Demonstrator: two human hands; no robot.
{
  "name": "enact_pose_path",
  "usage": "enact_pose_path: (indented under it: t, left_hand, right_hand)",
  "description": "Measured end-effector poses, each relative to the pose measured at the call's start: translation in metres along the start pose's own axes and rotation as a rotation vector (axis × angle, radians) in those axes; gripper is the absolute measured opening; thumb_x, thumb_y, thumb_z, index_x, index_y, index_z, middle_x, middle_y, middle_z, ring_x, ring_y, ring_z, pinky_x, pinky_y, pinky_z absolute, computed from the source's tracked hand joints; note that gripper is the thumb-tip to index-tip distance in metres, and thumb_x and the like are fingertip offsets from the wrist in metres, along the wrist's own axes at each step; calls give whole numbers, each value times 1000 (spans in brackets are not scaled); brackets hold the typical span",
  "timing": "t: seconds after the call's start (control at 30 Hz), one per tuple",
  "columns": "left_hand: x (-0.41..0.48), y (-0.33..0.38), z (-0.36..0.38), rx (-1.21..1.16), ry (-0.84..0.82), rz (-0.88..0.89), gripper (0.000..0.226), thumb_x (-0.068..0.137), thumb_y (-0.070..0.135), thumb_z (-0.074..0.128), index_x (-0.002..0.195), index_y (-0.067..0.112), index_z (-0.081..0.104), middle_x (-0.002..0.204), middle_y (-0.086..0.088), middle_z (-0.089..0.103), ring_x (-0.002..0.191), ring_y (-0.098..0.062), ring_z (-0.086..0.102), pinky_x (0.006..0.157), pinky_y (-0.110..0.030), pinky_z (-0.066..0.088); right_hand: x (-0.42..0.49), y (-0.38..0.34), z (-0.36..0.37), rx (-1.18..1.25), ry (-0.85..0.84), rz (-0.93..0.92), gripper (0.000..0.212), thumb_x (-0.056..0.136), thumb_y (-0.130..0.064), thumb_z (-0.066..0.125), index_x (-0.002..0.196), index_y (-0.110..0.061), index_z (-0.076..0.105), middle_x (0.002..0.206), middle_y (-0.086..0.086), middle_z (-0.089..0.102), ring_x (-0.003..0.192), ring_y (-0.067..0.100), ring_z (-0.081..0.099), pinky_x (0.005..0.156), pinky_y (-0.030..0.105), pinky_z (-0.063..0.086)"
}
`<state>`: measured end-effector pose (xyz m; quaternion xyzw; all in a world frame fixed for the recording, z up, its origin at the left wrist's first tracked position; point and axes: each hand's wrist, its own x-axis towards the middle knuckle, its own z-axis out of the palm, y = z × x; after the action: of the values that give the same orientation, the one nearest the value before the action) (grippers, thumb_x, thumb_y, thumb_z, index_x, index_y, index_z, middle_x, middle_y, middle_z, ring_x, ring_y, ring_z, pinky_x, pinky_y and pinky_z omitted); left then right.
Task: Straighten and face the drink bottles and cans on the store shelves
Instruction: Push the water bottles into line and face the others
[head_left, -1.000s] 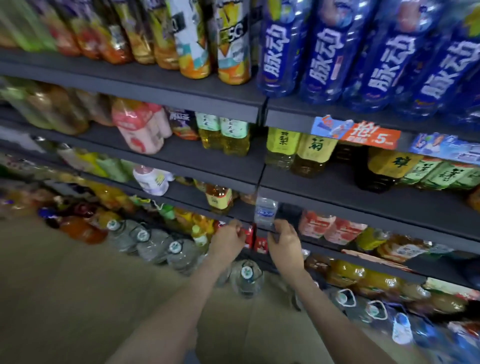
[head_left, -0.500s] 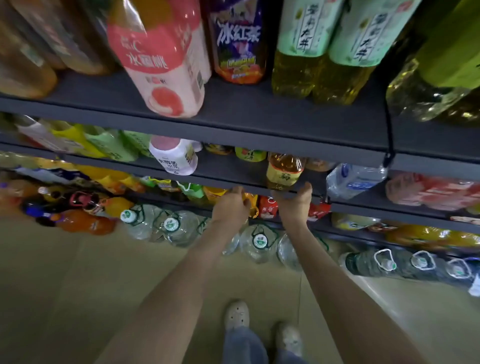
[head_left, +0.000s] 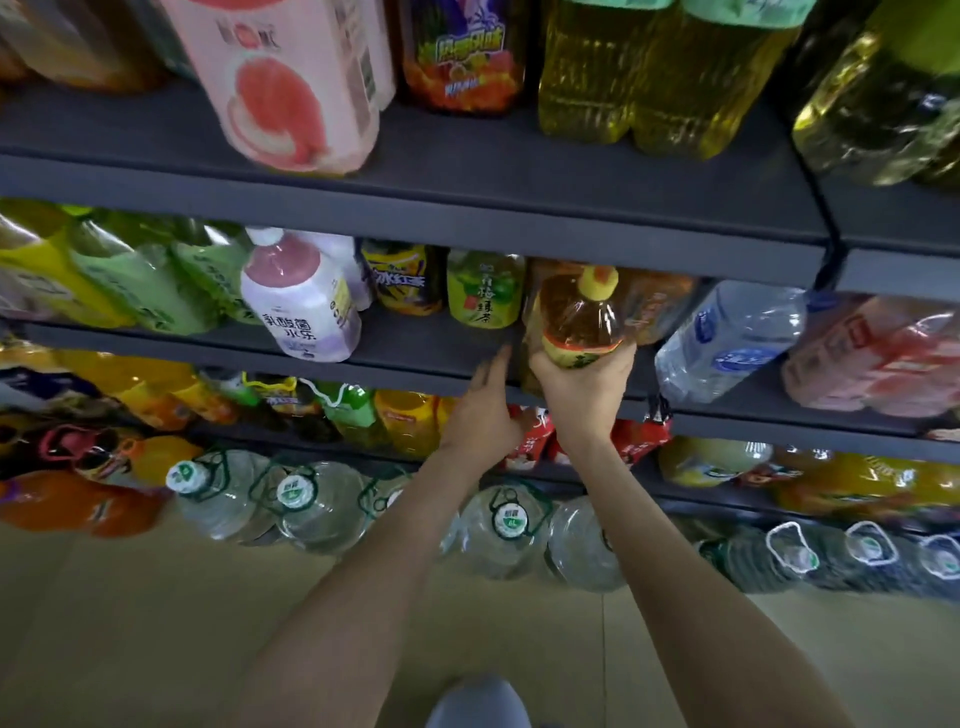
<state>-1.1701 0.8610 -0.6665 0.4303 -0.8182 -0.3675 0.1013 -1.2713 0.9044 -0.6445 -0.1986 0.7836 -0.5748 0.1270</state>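
Observation:
My right hand (head_left: 582, 387) grips the base of an amber tea bottle (head_left: 576, 317) with a yellow cap and yellow label, at the front edge of the middle dark shelf (head_left: 415, 358). My left hand (head_left: 483, 410) rests beside it with fingers apart, its fingertips touching the shelf edge just left of the bottle. A green-labelled tea bottle (head_left: 485, 291) and a dark iced-tea bottle (head_left: 405, 278) stand further back on the same shelf. A white and pink yoghurt drink bottle (head_left: 301, 301) leans at the front left. A clear water bottle (head_left: 727, 338) lies tilted to the right.
The shelf above (head_left: 467, 202) carries a pink grapefruit drink (head_left: 296, 88) and yellow tea bottles (head_left: 649, 78). Large water jugs (head_left: 509, 525) line the floor row below, with red-labelled bottles (head_left: 530, 436) above them. Tan floor (head_left: 130, 623) lies beneath me.
The view has dropped closer to the middle shelf. My right hand has closed around the amber tea bottle's base; my left hand has opened and rests against the shelf edge.

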Motion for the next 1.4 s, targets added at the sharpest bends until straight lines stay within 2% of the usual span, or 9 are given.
enact_pose_path:
  t: [0.1, 0.23, 0.37, 0.5, 0.63, 0.87, 1.1, 1.23, 1.4]
  left_hand:
    - [-6, 23, -3, -150, 7, 78, 101, 75, 36, 74, 150, 26, 7, 153, 0, 23, 138, -19, 29, 109, -35, 35]
    - [-49, 55, -24, -165, 25, 74, 81, 62, 41, 79, 128, 22, 37, 124, -1, 48, 116, -18, 52, 87, -30, 48]
    - [-112, 91, -57, -360, 1, -108, 78, 56, 39, 85, 119, 29, 41, 111, 11, 58, 99, -7, 59, 76, -21, 47]
    - [-156, 127, -100, -683, -118, -299, 83, 46, 38, 92, 117, 29, 50, 105, 7, 69, 96, -11, 67, 86, -38, 55]
    - [-180, 172, -148, -772, -395, -235, 79, 52, 42, 87, 122, 25, 55, 113, 3, 68, 105, -15, 65, 92, -39, 52]
    - [-171, 250, -183, -603, -405, -32, 74, 50, 50, 83, 116, 33, 55, 111, 6, 68, 103, -11, 65, 93, -39, 51]
    - [-158, 374, -159, -97, -78, 404, 87, 52, 52, 86, 122, 30, 40, 114, 13, 53, 102, -2, 53, 82, -24, 46]
    - [-132, 459, -115, -14, 17, 690, 60, 67, 35, 79, 116, 13, 50, 118, -5, 52, 112, -13, 46, 96, -35, 39]
    - [-90, 520, -15, -179, 49, 517, 64, 79, 27, 71, 133, 30, 37, 144, 4, 36, 139, -14, 28, 115, -37, 26]
  right_hand:
    - [-26, 1, -26, -2, -89, 5, 76, 60, -21, 86, 119, -9, 40, 113, 5, 53, 105, 17, 53, 79, 14, 41]
    - [-69, -26, -74, 4, -194, 56, 67, 60, -18, 88, 109, -18, 41, 101, -1, 56, 92, 11, 57, 67, 5, 41]
    - [-95, -87, -132, -78, -417, 117, 58, 64, -24, 87, 104, -23, 45, 89, -13, 57, 78, -4, 55, 58, 7, 42]
    - [-95, -154, -188, -120, -684, 162, 43, 77, -36, 74, 111, -14, 59, 97, -6, 67, 89, 4, 64, 78, 11, 48]
    - [-99, -219, -227, -27, -939, 316, 47, 76, -51, 61, 115, -24, 59, 108, -3, 70, 96, 14, 68, 86, 36, 55]
    - [-82, -259, -270, 40, -793, 237, 63, 73, -58, 68, 123, -22, 57, 114, -3, 69, 105, 16, 66, 92, 40, 53]
    - [-30, -246, -369, 94, -594, -24, 59, 64, -12, 86, 115, -15, 58, 104, -6, 72, 100, 6, 65, 84, 18, 50]
    - [14, -231, -436, 137, -405, -178, 76, 60, -49, 84, 113, -2, 60, 101, -9, 72, 95, 2, 65, 80, 21, 53]
    - [85, -211, -506, 116, -352, -339, 75, 67, -18, 80, 131, -29, 43, 117, -24, 61, 111, -1, 57, 92, 16, 45]
